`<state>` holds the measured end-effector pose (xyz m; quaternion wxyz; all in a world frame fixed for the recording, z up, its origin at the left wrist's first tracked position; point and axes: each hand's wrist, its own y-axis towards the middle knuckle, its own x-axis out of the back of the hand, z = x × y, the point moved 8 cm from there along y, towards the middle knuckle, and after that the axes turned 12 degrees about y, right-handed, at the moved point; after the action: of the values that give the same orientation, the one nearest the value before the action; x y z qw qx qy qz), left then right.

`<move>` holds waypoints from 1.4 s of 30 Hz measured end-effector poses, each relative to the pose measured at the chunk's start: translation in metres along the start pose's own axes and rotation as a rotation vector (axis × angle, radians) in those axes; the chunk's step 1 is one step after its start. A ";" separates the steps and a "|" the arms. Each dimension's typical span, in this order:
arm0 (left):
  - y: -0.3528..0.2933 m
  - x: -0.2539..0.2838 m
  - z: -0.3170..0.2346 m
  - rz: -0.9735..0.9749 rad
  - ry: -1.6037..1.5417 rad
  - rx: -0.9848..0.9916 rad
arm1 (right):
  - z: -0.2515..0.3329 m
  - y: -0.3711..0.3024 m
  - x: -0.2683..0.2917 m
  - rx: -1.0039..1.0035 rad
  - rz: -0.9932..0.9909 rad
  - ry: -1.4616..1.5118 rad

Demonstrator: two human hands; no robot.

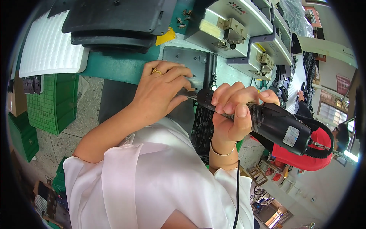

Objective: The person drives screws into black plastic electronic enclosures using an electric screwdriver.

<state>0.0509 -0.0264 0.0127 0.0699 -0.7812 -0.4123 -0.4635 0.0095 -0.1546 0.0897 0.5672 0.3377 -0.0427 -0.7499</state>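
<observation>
My right hand (238, 110) is wrapped round a black electric screwdriver (280, 126), with a coiled cord at its far right end. Its thin metal bit (191, 97) points left, toward the fingertips of my left hand (162, 84). That hand is closed, its fingers bent over the near part of a flat black plastic panel (185, 57). Beside its fingertips shows a small copper-coloured part (191, 89). What the thumb and fingers pinch is hidden. Dark rods (212, 70) lie along the panel's right side.
Stacked black panels (114, 23) stand on the green mat (110, 66), next to a white foam sheet (51, 44). Several small metal parts (184, 18) lie behind. Silver machines (236, 28) line the right. Green crates (53, 103) are at left; a person in red (305, 152) is at right.
</observation>
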 end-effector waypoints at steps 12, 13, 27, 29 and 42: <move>-0.003 -0.002 0.004 -0.008 -0.030 0.014 | -0.009 0.004 -0.014 -0.007 0.136 -0.087; -0.003 -0.001 0.004 -0.012 -0.037 0.009 | -0.011 0.005 -0.012 -0.027 0.069 -0.091; -0.002 0.000 0.006 -0.044 -0.035 0.018 | -0.018 0.000 -0.034 0.096 0.247 -0.248; -0.003 0.001 0.007 -0.060 -0.045 0.004 | -0.019 -0.001 -0.025 0.090 0.243 -0.205; -0.005 0.000 -0.001 -0.063 0.058 -0.069 | 0.003 0.000 0.022 0.103 -0.057 -0.019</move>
<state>0.0469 -0.0240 0.0116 0.0400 -0.7561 -0.4182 -0.5019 0.0048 -0.1750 0.0823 0.5273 0.3603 -0.0769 -0.7656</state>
